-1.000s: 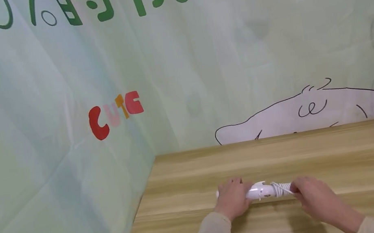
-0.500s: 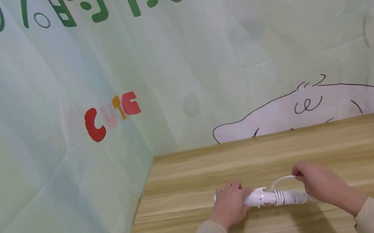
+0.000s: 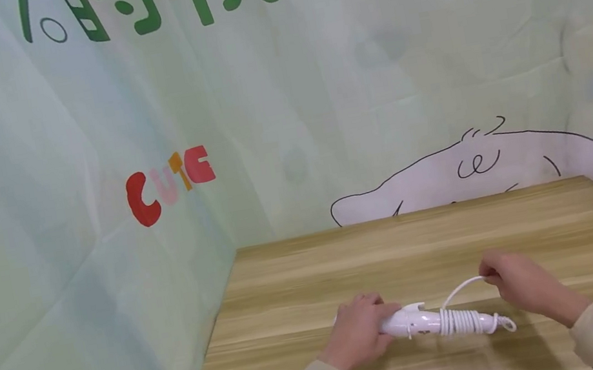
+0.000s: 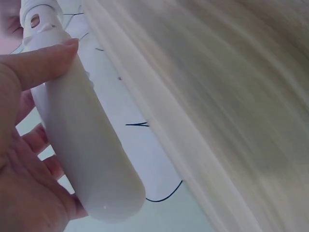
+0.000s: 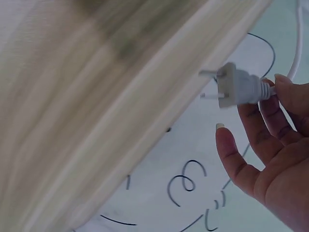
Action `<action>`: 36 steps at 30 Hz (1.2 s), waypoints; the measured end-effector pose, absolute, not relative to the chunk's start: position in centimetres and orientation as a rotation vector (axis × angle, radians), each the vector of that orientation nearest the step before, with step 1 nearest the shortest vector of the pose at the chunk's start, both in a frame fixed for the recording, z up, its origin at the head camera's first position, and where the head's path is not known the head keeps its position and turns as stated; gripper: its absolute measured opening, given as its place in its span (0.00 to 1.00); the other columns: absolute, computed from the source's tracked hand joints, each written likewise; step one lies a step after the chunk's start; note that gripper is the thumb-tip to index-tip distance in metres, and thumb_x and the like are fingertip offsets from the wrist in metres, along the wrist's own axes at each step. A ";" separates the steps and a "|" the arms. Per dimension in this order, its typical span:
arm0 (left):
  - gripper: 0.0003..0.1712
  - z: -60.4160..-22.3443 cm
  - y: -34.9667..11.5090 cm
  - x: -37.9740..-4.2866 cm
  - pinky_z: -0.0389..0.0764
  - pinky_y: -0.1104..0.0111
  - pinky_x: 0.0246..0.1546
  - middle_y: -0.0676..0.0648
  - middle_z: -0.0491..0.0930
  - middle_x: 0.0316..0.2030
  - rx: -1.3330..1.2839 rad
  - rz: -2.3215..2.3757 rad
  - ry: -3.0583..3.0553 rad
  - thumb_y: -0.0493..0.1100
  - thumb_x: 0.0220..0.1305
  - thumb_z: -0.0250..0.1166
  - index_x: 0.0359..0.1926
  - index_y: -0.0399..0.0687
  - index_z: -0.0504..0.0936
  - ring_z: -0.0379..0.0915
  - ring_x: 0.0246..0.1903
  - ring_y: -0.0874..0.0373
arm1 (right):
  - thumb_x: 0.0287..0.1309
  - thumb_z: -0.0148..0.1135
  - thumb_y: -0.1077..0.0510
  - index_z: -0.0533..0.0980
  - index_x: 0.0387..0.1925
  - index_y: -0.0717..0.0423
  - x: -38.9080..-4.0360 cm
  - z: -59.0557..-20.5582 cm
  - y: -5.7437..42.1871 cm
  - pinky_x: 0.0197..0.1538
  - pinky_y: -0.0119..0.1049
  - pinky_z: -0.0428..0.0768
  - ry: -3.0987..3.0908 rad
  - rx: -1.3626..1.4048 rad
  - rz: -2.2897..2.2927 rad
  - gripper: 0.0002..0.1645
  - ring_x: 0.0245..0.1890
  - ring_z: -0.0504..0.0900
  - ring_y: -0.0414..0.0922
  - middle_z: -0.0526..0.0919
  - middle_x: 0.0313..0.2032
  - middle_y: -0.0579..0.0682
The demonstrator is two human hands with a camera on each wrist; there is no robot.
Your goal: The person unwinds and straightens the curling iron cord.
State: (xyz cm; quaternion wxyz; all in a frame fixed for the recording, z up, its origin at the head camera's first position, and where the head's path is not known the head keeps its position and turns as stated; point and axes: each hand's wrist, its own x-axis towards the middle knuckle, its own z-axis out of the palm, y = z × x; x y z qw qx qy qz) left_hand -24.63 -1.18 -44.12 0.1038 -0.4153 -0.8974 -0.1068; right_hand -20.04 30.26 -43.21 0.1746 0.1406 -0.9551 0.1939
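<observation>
My left hand grips a white, wand-shaped appliance that looks like a curling iron. In the left wrist view, the thumb lies across its thick, round-ended body and the other fingers curl behind. White cord is wound in several turns around the slimmer right part, with a small loop at the tip. One strand rises from the coil to my right hand. As the right wrist view shows, that hand pinches the cord just behind a white two-pin plug, with its pins pointing away from the fingers.
The wood-grain table lies beneath both hands. Behind it and along the left hangs a pale green printed cloth, with a cartoon outline above the table's far edge.
My right hand has moved away from the coil, up and to the right, drawing out a strand of cord. My left hand, still gripping the curling iron, has shifted slightly left and down.
</observation>
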 end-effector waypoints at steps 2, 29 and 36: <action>0.27 -43.5 -1.2 -24.5 0.73 0.66 0.37 0.56 0.80 0.43 -1.235 -0.323 -2.631 0.50 0.52 0.76 0.56 0.64 0.84 0.72 0.40 0.62 | 0.50 0.68 0.72 0.78 0.27 0.56 -20.0 -43.9 30.9 0.29 0.38 0.75 -2.730 0.402 0.590 0.10 0.25 0.74 0.37 0.78 0.25 0.41; 0.27 -39.8 0.2 -22.8 0.69 0.64 0.32 0.54 0.80 0.39 -0.971 -0.355 -2.672 0.48 0.49 0.78 0.53 0.63 0.86 0.72 0.37 0.60 | 0.44 0.70 0.71 0.78 0.24 0.49 -17.9 -50.0 25.4 0.30 0.36 0.78 -2.655 0.718 0.617 0.15 0.27 0.75 0.33 0.78 0.26 0.36; 0.25 -39.4 0.8 -22.6 0.70 0.64 0.32 0.54 0.80 0.39 -0.960 -0.348 -2.643 0.45 0.50 0.76 0.52 0.63 0.86 0.71 0.36 0.61 | 0.38 0.70 0.73 0.75 0.21 0.47 -18.1 -50.4 24.2 0.27 0.34 0.75 -2.505 0.812 0.731 0.19 0.26 0.72 0.31 0.75 0.24 0.36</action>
